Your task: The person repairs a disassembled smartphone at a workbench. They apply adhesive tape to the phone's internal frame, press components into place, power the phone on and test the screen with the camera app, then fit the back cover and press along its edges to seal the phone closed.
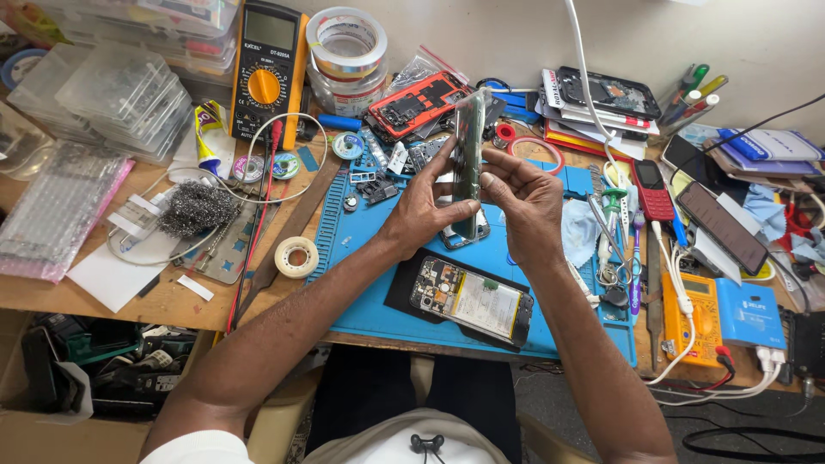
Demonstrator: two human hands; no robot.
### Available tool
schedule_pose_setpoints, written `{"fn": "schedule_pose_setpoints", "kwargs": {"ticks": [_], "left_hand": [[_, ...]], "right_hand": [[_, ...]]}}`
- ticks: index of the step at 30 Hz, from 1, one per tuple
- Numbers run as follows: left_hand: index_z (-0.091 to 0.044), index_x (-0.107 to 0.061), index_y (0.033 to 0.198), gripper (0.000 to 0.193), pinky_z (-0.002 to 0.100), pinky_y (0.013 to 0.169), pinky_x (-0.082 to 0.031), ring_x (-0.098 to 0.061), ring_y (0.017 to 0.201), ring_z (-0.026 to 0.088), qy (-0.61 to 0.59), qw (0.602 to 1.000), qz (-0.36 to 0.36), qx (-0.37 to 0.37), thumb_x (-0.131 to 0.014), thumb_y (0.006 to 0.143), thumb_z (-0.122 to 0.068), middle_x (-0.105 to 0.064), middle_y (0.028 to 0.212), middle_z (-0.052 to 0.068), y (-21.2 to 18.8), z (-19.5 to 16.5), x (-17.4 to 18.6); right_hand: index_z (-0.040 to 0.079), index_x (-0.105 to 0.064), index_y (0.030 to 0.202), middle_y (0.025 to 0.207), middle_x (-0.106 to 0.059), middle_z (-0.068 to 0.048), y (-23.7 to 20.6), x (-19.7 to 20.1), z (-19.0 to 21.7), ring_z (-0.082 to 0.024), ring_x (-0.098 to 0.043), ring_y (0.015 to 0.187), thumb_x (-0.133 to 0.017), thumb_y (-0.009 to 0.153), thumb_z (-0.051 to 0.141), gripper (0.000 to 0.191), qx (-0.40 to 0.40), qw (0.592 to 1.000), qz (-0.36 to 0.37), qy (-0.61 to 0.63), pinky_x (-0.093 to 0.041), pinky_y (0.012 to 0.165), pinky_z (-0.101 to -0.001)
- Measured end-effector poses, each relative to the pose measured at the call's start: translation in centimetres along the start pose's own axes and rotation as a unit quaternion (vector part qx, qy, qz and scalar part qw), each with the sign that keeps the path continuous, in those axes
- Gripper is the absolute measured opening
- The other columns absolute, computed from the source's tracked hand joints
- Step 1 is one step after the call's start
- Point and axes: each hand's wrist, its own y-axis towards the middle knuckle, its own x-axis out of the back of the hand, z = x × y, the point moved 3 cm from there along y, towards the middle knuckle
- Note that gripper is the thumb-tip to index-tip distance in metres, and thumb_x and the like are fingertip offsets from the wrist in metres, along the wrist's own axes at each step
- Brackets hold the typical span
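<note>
Both my hands hold a thin green phone panel [469, 146] upright and edge-on above the blue work mat [361, 258]. My left hand [423, 206] grips its lower left side, thumb pressed near the bottom. My right hand [526, 199] clasps it from the right, thumb on its edge. Below my hands an opened phone [471, 301] lies face down on the mat, its circuit board and battery exposed. Another small phone part [464, 236] lies partly hidden under my hands.
A yellow multimeter [268, 69], tape rolls [346, 39] and clear plastic boxes [120, 94] stand at the back left. Steel wool [198, 209] and a small tape roll [296, 256] lie left. Tweezers, a red keypad phone [653, 191], a dark phone [722, 227] and an orange meter [698, 322] crowd the right.
</note>
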Motion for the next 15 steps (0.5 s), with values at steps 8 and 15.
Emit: {"fn": "schedule_pose_setpoints", "kwargs": {"ticks": [8,15], "left_hand": [[-0.006,-0.016,0.165,0.105,0.036,0.099,-0.059,-0.064,0.119,0.021,0.004,1.0,-0.012,0.007,-0.081,0.083,-0.015,-0.053,0.145,0.016,0.16,0.29,0.28],[-0.005,-0.015,0.165,0.107,0.034,0.093,-0.063,-0.066,0.115,0.019,0.034,0.999,-0.004,-0.011,-0.082,0.081,-0.012,-0.051,0.15,0.017,0.06,0.07,0.0]], "right_hand": [[-0.007,-0.065,0.131,0.109,-0.076,-0.012,-0.08,-0.01,0.24,-0.011,-0.072,0.093,-0.07,0.095,-0.002,0.037,-0.008,1.0,0.012,-0.014,-0.062,0.083,-0.027],[-0.007,-0.065,0.132,0.105,-0.076,-0.01,0.05,-0.31,0.49,-0.008,-0.072,0.087,-0.068,0.092,-0.006,0.04,-0.012,0.997,-0.004,-0.071,-0.06,0.077,-0.0235]]}}
